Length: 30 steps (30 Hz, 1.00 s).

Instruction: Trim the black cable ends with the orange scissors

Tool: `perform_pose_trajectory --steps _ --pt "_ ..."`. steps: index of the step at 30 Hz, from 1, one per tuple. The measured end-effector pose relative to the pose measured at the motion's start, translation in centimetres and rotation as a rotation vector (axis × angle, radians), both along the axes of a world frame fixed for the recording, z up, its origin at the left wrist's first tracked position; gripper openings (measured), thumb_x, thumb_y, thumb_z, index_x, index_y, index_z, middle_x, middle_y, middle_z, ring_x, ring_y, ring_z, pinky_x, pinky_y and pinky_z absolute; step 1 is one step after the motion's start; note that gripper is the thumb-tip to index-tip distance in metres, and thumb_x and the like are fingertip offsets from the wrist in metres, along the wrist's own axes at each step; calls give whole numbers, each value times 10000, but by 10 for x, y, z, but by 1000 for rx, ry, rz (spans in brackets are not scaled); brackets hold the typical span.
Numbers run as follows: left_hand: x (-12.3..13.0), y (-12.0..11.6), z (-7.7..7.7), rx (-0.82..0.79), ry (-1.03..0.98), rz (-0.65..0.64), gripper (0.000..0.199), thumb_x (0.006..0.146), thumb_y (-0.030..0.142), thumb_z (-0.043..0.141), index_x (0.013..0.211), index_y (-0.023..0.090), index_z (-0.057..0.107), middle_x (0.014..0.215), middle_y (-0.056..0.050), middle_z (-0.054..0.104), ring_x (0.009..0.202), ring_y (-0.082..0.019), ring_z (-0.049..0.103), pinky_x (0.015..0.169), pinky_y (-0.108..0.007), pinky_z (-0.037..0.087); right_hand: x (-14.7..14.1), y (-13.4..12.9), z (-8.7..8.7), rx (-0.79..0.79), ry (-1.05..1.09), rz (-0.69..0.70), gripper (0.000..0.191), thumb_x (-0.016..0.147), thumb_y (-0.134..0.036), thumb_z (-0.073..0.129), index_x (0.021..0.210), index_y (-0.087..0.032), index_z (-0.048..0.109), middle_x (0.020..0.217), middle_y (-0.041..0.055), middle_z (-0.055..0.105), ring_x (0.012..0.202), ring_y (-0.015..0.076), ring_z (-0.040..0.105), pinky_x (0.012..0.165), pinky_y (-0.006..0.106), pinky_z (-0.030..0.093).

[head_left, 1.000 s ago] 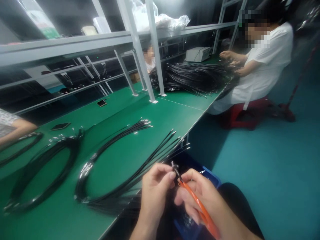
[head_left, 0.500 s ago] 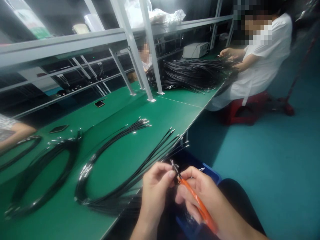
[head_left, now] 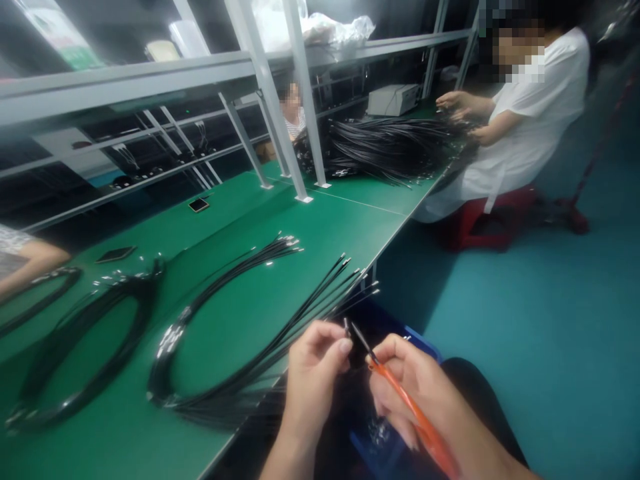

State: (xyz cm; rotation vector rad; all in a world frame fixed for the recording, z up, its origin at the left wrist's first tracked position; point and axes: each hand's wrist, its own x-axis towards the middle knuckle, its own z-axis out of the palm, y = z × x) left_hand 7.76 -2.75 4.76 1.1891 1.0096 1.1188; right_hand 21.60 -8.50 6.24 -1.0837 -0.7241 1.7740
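Holding orange-hdl tool (head_left: pixel 416 413) apart from metal tip (head_left: pixel 346 324), no contact | L fingers (head_left: pixel 326 330) pinching metal tip | R fingers (head_left: pixel 403 348) wrapped on orange-hdl tool | both above blue bin (head_left: pixel 424 345), nr tabletop (head_left: pixel 215 347) edge

Cable bundle (head_left: pixel 161 373) on tbl (head_left: pixel 220 340), coil (head_left: pixel 143 320) to L; cable pile (head_left: pixel 390 145) far back, box (head_left: pixel 393 101) behind.

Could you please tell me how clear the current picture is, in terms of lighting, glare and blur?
Head view: light pools on the green table, while the background shelving sinks into darkness; the plastic bags look washed out; bright glints sit on the nearest cable bundle; the white-shirted person looks soft, with the face pixelated.
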Motion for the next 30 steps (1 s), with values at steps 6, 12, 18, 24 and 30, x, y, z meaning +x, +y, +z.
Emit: perform_pose_trajectory --steps 6,12,18,24,30 --pt "1 -3 -1 82 25 21 48 785 159 653 783 155 606 692 10 588 585 -100 533 555 -181 447 -1 0 -1 -40 -79 76 223 781 -284 632 819 -170 445 582 -44 550 343 13 339 347 149 234" --pt "1 -6 -4 123 54 6 57 790 139 641 770 160 592 720 3 599 635 -120 553 583 -197 452 -10 9 -3 -56 -177 -21 201 723 -207 638 772 -179 446 542 -58 547 281 12 331 310 159 188" --pt "1 -6 -4 120 87 -5 58 805 148 633 782 162 582 701 12 590 622 -113 546 577 -194 447 -7 10 1 -55 -219 18 155 785 -237 599 803 -183 455 567 -53 556 296 30 375 314 167 232" --pt "0 -4 -6 140 134 24 26 817 167 622 840 169 610 729 7 592 625 -118 548 571 -204 453 -1 2 2 -39 -301 30 157 750 -149 620 797 -180 473 582 -59 528 403 36 402 372 150 286" --pt "-1 -4 -4 336 327 -54 51 830 137 618 818 178 646 804 -15 632 749 -152 597 665 -241 462 5 1 -6 74 -138 -325 334 697 -249 744 903 -195 488 611 -60 521 438 33 362 416 156 280"
